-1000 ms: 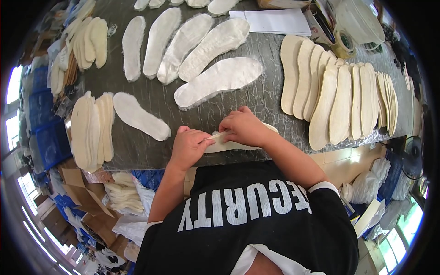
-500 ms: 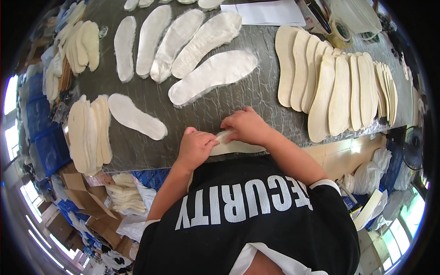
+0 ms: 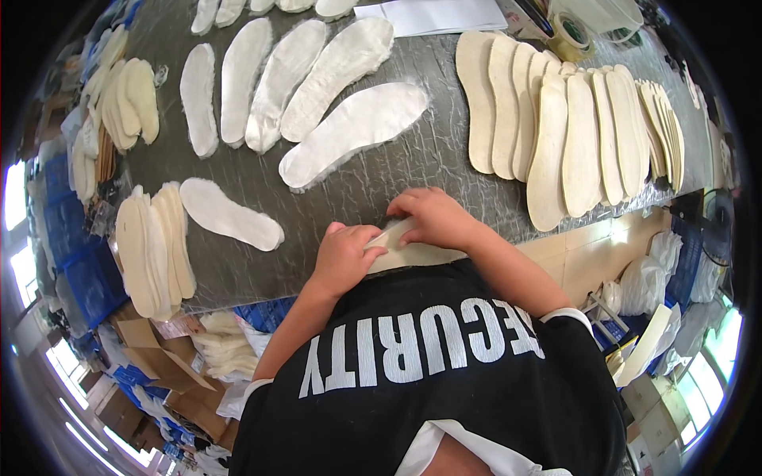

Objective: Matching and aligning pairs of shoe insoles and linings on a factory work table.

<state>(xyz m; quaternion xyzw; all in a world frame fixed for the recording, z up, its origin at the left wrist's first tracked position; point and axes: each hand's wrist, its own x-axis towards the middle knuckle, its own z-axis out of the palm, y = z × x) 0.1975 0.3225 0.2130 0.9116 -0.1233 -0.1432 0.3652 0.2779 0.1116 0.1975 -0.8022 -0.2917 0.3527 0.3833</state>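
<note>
Holding a cream insole (image 3: pixel 417 255) in the pinched grip of left hand (image 3: pixel 344 258) and right hand (image 3: pixel 436 219) near the tabletop (image 3: pixel 238 278) edge, possibly risking creases through uneven pressure.

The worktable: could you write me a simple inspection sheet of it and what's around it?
Surface: dark table, its covering creased and slightly shiny.
Job's things: one pale insole at the near edge; white insoles with fluffy edges beyond it; overlapping cream insoles to the right.
Clutter: white paper, tape roll and clear tub along the far side.
Hands: left hand pinches one end of the pale insole; right hand arches over it, grip unclear.
Cables: nothing seen.
Surroundings: open cardboard box and blue crates at the left; white bags at the right.
</note>
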